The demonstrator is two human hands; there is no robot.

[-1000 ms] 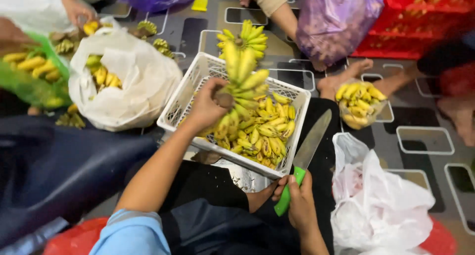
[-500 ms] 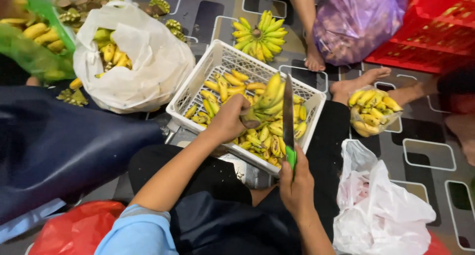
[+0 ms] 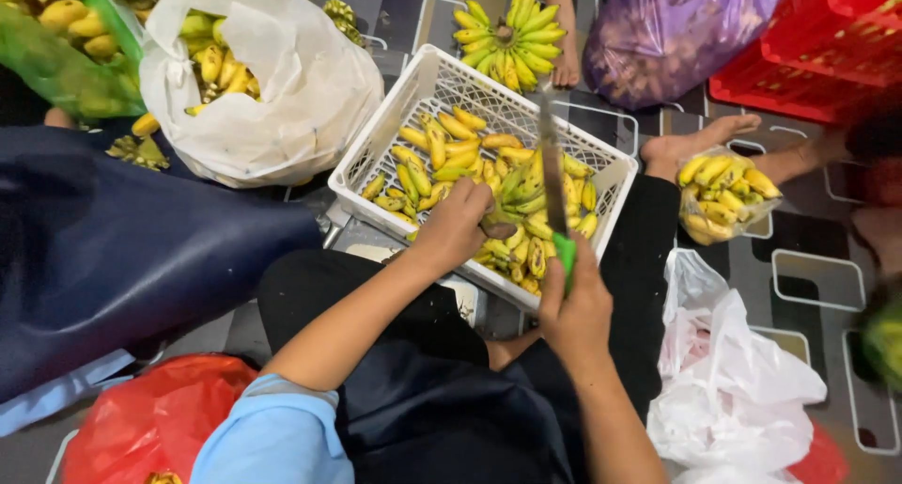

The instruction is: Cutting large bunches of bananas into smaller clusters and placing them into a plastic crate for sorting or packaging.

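Bananas (image 3: 526, 188) in a bunch sit over the white crate (image 3: 413, 94), stem clamped in the left hand (image 3: 458, 226). Right hand (image 3: 575, 305) is wrapped tight round a green-handled knife (image 3: 552, 179), blade up against the bunch. Loose bananas fill the crate; white bag (image 3: 282, 89) beside it.

one white crate (image 3: 395, 117), one knife (image 3: 551, 169), two white bags (image 3: 310, 89)

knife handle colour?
Bright green, on the knife in the right hand; head view.
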